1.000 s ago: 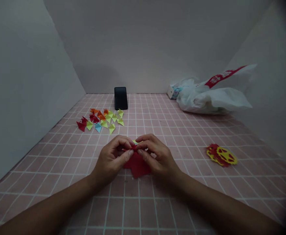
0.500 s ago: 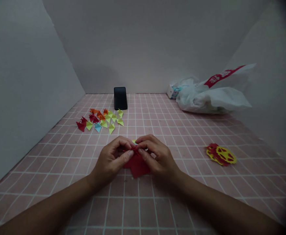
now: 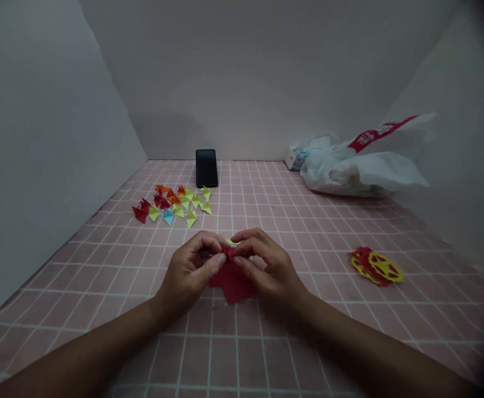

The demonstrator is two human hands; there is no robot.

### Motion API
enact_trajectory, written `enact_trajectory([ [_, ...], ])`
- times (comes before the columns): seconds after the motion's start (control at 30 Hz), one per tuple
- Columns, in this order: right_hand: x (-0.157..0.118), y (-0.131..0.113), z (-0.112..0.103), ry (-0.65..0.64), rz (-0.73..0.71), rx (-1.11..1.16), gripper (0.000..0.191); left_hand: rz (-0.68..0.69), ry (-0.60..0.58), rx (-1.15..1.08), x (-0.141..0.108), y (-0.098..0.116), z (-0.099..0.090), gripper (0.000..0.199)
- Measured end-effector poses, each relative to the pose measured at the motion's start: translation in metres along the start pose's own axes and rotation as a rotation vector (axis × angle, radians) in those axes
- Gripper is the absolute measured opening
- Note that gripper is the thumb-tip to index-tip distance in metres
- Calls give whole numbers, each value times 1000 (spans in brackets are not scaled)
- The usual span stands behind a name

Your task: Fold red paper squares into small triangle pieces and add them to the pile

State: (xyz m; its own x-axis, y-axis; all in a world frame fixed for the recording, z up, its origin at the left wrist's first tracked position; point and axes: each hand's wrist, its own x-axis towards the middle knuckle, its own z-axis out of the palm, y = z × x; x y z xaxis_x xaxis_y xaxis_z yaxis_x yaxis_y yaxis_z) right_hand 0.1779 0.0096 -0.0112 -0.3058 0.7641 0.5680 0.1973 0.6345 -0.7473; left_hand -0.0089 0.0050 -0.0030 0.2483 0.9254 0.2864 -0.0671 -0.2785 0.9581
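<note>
Between my fingertips is a small piece of folded red paper (image 3: 229, 252). My left hand (image 3: 192, 268) pinches it from the left with thumb and fingers. From the other side, my right hand (image 3: 267, 262) is closed on it in a pinch. Red paper sheets (image 3: 236, 283) lie on the table just below the fingers, partly covered by both hands. A bit of yellow paper (image 3: 233, 242) shows behind the fingertips; the rest of it is hidden.
Several small folded paper cranes (image 3: 175, 203) in red, orange, yellow and blue lie at the left. A black phone (image 3: 206, 168) leans behind them. Red and yellow paper cutouts (image 3: 378, 266) lie at the right. A white plastic bag (image 3: 358, 171) and a box (image 3: 294, 158) stand at the back right.
The view has shifted slightly. My hands keep nearly the same pinch, and the fold of red paper between my fingertips looks a little different. My right fingers have shifted slightly.
</note>
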Motion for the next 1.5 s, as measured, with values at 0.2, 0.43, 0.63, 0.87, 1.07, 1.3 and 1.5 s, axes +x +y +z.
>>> enact_trajectory([
  [0.2,0,-1,0,-25,-5,-7,10,-33,5,-6,1,-1,-2,5],
  [0.43,-1,-2,1,-33,3,-34,14,-58,37,5,2,1,0,4],
  [0.63,-1,-4,2,-8,-3,-61,16,-53,28,29,3,-1,-1,5],
  [0.87,-1,-3,1,2,-54,-158,13,4,-15,193,0,-1,1,3],
  [1.07,1,-2,0,-35,-78,-84,11,5,-2,147,-1,1,0,5],
  [1.3,-2,-1,0,-37,-116,-172,22,4,20,71,2,2,1,7],
  [1.5,-4,-4,-1,39,-170,-270,20,-94,-5,78,1,5,1,10],
])
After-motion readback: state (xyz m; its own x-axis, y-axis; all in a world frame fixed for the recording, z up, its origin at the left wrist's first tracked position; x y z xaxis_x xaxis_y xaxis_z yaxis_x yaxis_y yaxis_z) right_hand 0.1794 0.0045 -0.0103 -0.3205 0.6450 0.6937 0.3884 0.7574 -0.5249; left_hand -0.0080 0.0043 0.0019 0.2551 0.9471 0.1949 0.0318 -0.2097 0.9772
